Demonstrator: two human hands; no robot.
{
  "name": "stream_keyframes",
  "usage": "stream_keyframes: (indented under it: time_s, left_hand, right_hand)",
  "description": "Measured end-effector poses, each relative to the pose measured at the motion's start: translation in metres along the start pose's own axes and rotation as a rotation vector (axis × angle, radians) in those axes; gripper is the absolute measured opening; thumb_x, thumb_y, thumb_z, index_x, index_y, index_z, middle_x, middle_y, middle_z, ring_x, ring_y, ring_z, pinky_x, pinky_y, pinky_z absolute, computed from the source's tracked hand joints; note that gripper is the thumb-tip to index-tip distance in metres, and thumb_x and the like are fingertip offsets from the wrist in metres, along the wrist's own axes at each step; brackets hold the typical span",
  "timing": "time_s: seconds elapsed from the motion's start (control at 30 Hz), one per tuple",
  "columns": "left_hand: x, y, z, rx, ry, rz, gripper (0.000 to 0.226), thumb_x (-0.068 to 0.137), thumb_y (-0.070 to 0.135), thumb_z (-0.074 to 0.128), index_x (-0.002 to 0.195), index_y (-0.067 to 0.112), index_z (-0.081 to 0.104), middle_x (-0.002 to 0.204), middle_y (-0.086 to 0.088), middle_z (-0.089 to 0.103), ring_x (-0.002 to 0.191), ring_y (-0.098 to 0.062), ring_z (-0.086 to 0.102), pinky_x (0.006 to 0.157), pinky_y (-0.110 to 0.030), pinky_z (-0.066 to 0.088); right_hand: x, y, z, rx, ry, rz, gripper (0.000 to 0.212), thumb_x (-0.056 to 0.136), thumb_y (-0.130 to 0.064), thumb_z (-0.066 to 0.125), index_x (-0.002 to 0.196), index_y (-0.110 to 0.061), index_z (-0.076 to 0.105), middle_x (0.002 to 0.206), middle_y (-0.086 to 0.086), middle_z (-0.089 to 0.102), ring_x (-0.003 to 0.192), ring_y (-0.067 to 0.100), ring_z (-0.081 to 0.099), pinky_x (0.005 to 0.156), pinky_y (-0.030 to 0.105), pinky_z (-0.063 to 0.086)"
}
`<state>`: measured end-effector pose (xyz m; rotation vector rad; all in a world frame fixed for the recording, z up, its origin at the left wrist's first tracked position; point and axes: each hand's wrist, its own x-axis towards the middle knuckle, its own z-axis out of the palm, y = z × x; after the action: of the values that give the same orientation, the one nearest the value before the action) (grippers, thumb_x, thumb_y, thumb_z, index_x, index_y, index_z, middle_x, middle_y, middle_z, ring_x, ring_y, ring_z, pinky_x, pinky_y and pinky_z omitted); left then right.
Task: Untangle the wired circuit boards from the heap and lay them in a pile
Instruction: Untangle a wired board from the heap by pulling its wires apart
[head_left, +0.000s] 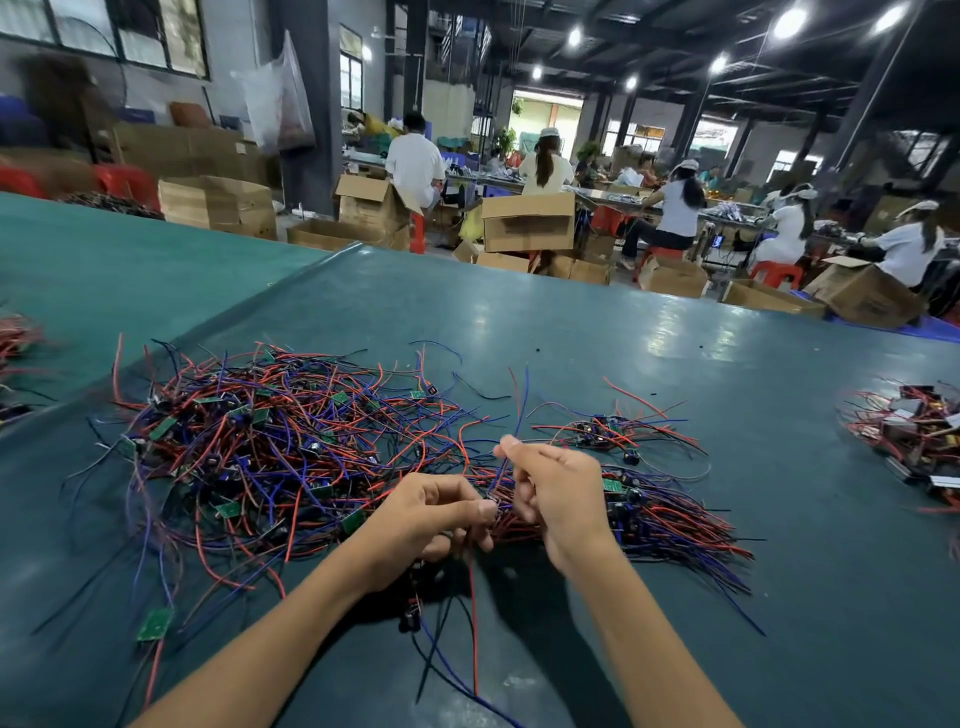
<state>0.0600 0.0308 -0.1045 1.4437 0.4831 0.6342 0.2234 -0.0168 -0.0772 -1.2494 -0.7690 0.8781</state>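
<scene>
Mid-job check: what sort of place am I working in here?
Most likely an electronics assembly factory floor: a heap of wired circuit boards on a green worktable, open cardboard boxes on the floor, and seated workers in rows behind.

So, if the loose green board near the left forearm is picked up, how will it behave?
Probably light: the green board is small and flat. Its red wire likely dangles floppily, like the wires hanging under the left hand.
</scene>
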Motion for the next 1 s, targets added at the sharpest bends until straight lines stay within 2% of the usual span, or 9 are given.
stream_keyframes:
  time_s: [0.23,0.37,0.5,0.57,0.67,0.73,0.83,0.9,1.0]
  left_hand:
    - [-0.002,-0.002,0.0,-0.027,-0.006,0.027,0.028,0.082,0.031,0.079,0.078,0.008,0.063,0.074,-0.021,0.069,0.058,-0.02,0.035,0.04,-0.023,0.018]
    - [-0.002,-0.003,-0.002,-0.026,-0.01,0.076,0.023,0.086,0.027,0.077,0.075,0.012,0.064,0.072,-0.02,0.068,0.045,-0.015,0.039,0.038,-0.017,0.024]
    - [0.0,-0.004,-0.004,-0.073,0.022,0.088,0.025,0.084,0.028,0.078,0.072,0.015,0.061,0.069,-0.017,0.064,0.048,-0.012,0.045,0.039,-0.017,0.026]
    - [0.0,-0.005,-0.005,-0.114,0.042,0.078,0.029,0.082,0.033,0.079,0.068,0.017,0.059,0.068,-0.013,0.062,0.052,-0.014,0.047,0.041,-0.017,0.025]
    - [0.0,-0.004,-0.005,-0.196,0.159,0.064,0.033,0.075,0.042,0.081,0.069,0.018,0.058,0.072,-0.009,0.062,0.057,-0.013,0.05,0.049,-0.018,0.025]
    - [0.003,-0.002,-0.007,-0.325,0.232,0.094,0.029,0.075,0.039,0.081,0.073,0.017,0.062,0.075,-0.006,0.062,0.056,-0.012,0.048,0.048,-0.018,0.024]
    - [0.006,0.002,-0.01,-0.512,0.304,0.16,0.014,0.082,0.024,0.077,0.074,0.017,0.067,0.073,-0.007,0.059,0.05,-0.011,0.044,0.037,-0.017,0.029]
    - [0.005,0.003,-0.011,-0.559,0.336,0.176,0.013,0.083,0.019,0.077,0.08,0.017,0.065,0.074,-0.008,0.059,0.05,-0.01,0.049,0.036,-0.018,0.033]
    - [0.004,0.003,-0.011,-0.547,0.35,0.194,0.015,0.082,0.022,0.076,0.08,0.015,0.063,0.075,-0.008,0.059,0.056,-0.012,0.049,0.038,-0.018,0.033]
  right_hand:
    - [0.029,-0.041,0.002,0.038,0.057,0.105,0.019,0.09,-0.004,0.07,0.074,0.005,0.07,0.055,0.001,0.049,0.04,0.006,0.032,0.035,0.018,0.022]
    - [0.042,-0.056,0.005,0.104,0.093,0.182,0.018,0.092,0.0,0.067,0.075,0.006,0.066,0.055,0.002,0.055,0.039,0.004,0.035,0.035,0.017,0.021]
    - [0.05,-0.064,0.009,0.175,0.08,0.218,0.01,0.094,0.0,0.063,0.086,0.005,0.063,0.051,0.001,0.058,0.038,0.002,0.039,0.034,0.016,0.024]
    - [0.052,-0.066,0.013,0.196,0.093,0.17,0.011,0.097,-0.004,0.061,0.089,0.003,0.065,0.056,0.001,0.056,0.041,0.003,0.042,0.036,0.016,0.03]
    - [0.047,-0.07,0.019,-0.042,0.094,0.028,0.025,0.105,-0.026,0.052,0.093,-0.007,0.064,0.071,0.006,0.061,0.05,0.012,0.052,0.043,0.024,0.043]
    - [0.036,-0.068,0.018,-0.173,0.052,-0.057,0.031,0.107,-0.037,0.046,0.091,-0.015,0.061,0.075,0.006,0.065,0.053,0.016,0.058,0.045,0.029,0.048]
    - [0.012,-0.054,0.015,-0.264,-0.047,-0.141,0.029,0.105,-0.032,0.051,0.096,-0.011,0.07,0.076,0.007,0.067,0.059,0.016,0.063,0.049,0.03,0.053]
    - [-0.004,-0.041,0.016,-0.288,-0.162,-0.075,0.032,0.103,-0.028,0.056,0.093,-0.005,0.075,0.076,0.012,0.071,0.063,0.018,0.066,0.054,0.029,0.057]
    - [-0.021,-0.025,0.024,-0.274,-0.326,0.054,0.039,0.105,-0.026,0.051,0.098,0.003,0.075,0.085,0.024,0.073,0.071,0.027,0.068,0.066,0.035,0.06]
